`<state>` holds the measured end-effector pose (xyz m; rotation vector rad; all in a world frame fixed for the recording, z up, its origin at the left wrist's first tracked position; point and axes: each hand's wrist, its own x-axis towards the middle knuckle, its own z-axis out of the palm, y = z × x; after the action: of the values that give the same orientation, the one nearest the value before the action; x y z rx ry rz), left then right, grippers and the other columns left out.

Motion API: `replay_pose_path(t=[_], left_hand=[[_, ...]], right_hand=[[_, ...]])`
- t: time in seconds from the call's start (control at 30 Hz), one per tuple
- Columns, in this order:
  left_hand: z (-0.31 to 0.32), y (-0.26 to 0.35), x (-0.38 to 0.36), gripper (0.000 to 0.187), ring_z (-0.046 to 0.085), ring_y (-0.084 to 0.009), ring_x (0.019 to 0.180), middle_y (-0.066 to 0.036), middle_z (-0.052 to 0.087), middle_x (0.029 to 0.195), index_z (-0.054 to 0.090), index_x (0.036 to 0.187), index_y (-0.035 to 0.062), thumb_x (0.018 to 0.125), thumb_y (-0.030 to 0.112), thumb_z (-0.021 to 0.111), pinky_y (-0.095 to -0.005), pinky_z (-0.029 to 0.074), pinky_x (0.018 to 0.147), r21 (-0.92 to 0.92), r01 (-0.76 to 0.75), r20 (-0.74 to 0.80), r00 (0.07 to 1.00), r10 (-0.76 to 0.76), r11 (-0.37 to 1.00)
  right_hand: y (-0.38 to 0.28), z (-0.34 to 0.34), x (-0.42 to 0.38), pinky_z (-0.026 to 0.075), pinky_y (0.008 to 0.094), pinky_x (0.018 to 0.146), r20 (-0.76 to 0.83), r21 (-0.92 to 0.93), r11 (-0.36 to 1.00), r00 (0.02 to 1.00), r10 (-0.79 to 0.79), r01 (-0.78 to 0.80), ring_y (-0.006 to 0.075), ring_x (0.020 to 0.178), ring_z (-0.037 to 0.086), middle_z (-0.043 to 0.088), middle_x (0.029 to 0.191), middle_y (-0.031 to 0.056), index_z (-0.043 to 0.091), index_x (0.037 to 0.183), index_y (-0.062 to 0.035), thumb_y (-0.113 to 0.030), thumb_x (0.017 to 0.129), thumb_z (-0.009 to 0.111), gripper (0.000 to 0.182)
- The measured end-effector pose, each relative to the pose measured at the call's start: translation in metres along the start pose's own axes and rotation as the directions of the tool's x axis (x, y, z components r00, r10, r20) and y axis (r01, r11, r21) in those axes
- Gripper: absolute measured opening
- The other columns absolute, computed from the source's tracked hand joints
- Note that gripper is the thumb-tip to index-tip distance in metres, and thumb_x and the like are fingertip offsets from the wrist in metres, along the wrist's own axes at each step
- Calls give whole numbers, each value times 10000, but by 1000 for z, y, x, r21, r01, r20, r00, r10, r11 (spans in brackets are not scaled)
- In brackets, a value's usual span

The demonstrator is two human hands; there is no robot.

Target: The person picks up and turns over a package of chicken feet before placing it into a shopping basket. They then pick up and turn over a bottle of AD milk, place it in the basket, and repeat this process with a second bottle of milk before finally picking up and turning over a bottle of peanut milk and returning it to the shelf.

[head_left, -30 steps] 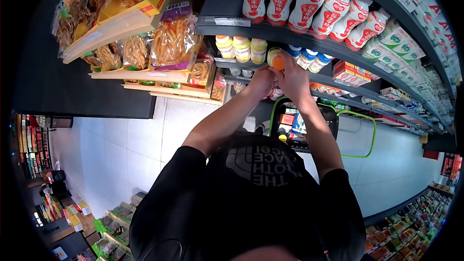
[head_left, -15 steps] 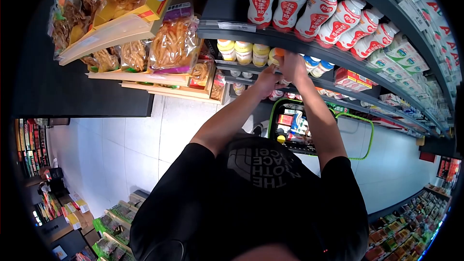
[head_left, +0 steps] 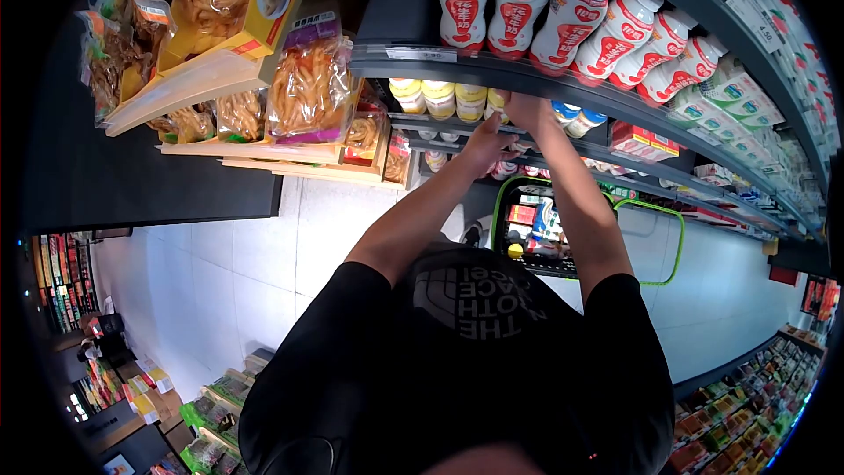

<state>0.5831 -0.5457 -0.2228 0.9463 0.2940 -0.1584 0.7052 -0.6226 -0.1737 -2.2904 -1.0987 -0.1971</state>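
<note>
My right hand reaches onto a lower shelf among small bottles, its fingers mostly hidden behind the hand and under the shelf edge above. Right beside it stands a yellow-labelled bottle. What this hand holds, if anything, I cannot make out. My left hand is just below and to the left, in front of the shelf edge, its fingers apart and seemingly empty. More yellow-labelled bottles stand in a row to the left. Blue-capped bottles are to the right of my right hand.
Large white-and-red bottles line the shelf above. A black basket with a green rim is below my hands, with packages inside. Bagged snacks sit on wooden racks at left. Red boxes and milk cartons are at right.
An orange cap seen at my right fingers earlier is now out of sight. The right hand is slightly further under the shelf edge. The left hand's fingers have spread somewhat. The view has shifted slightly.
</note>
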Motion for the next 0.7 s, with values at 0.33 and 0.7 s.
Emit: replay_pose_path(t=[0.33, 0.7], left_hand=[[-51, -40, -120, 334, 643, -208, 853, -105, 649, 1014, 588, 1146, 19, 884, 218, 647, -328, 520, 751, -166, 144, -371, 907, -197, 975], [-192, -164, -337, 231, 353, -163, 363, -41, 411, 498, 497, 685, 39, 790, 176, 650, -329, 285, 350, -222, 300, -972, 11, -236, 928]], right_hand=[[-44, -39, -133, 515, 408, 568, -119, 219, 956, 967, 223, -194, 305, 646, 639, 655, 945, 128, 584, 1117, -68, -191, 898, 630, 255], [70, 37, -556, 509, 464, 704, 329, -319, 172, 61, 942, -932, 369, 746, 674, 680, 765, 218, 705, 722, -15, -305, 706, 620, 302]])
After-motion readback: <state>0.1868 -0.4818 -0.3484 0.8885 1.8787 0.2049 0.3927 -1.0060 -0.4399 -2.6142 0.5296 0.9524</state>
